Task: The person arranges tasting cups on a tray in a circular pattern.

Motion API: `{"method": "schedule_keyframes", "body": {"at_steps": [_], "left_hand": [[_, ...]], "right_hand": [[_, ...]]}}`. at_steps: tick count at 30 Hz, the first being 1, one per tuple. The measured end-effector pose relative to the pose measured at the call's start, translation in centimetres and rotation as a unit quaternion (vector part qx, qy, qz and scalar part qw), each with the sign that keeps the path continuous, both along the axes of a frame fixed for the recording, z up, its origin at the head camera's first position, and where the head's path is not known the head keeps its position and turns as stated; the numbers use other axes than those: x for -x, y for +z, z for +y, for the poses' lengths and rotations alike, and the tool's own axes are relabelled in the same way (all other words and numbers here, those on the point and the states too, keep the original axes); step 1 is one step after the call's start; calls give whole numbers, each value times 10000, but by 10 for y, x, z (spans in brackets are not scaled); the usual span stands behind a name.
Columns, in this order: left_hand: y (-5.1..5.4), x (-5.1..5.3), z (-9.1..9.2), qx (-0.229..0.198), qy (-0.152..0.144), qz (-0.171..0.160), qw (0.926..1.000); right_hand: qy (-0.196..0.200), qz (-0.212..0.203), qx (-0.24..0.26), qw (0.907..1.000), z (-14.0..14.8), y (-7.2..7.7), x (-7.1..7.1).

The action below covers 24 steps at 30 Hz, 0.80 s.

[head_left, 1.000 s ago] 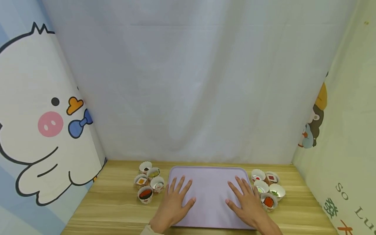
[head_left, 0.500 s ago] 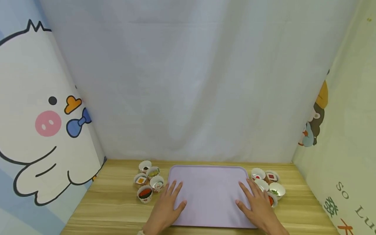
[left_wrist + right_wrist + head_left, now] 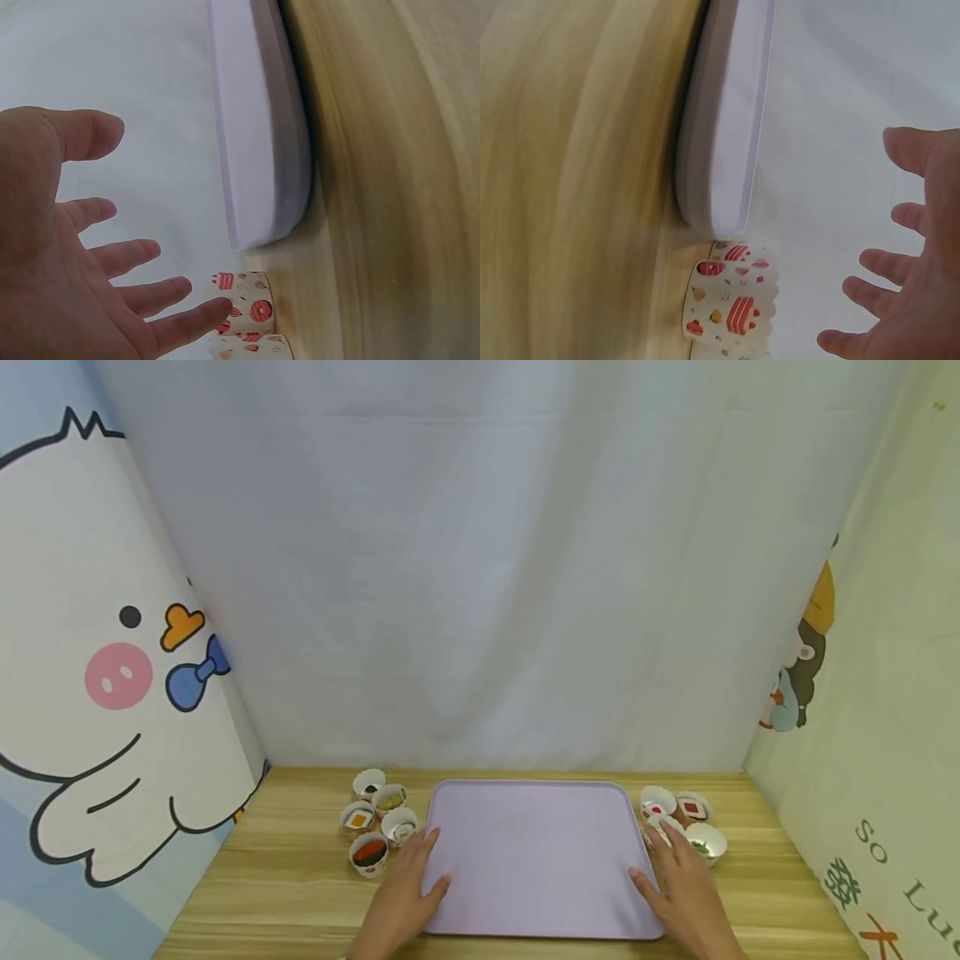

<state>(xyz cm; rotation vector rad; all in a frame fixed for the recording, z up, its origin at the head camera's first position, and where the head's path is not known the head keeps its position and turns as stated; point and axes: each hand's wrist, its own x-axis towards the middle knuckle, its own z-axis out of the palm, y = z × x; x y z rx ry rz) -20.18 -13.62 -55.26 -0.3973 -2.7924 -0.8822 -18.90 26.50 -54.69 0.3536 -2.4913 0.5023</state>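
Observation:
A light purple tray (image 3: 532,860) lies on the wooden table. Over its left edge is my left hand (image 3: 401,893), fingers spread and holding nothing; the left wrist view shows this hand (image 3: 97,262) raised beside the tray (image 3: 255,135). My right hand (image 3: 686,889) is at the tray's right edge, also spread, partly covering the paper cups there. In the right wrist view the right hand (image 3: 907,285) is apart from the tray (image 3: 724,127) and from a patterned cup (image 3: 731,304).
Several paper cups stand left of the tray, one with red and dark contents (image 3: 369,855), one with a yellow piece (image 3: 358,819). On the right are a cup with green bits (image 3: 706,843) and one with a red square (image 3: 693,807). A pale curtain (image 3: 480,568) hangs behind.
Both hands have moved apart, from above the tray's surface out to its left and right edges. The tray and cups have stayed in place, while the head view has shifted slightly.

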Motion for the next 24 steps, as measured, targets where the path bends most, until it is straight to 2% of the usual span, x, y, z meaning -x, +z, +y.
{"method": "schedule_keyframes", "body": {"at_steps": [8, 15, 19, 24], "left_hand": [[-7, -3, -8, -442, 116, -367, 9983], [-17, -2, -13, -822, 32, -96, 9966], [-21, -3, -17, -1084, 80, -66, 9940], [-21, -5, -22, -1424, 153, -394, 9889]], "right_hand": [[-499, -47, 453, 9977, 14, -3, -4], [-731, -115, 954, 9927, 22, -8, -8], [-903, -281, 1102, 9894, 24, -13, -10], [-1025, -631, 1256, 9848, 28, -18, -14]]}}
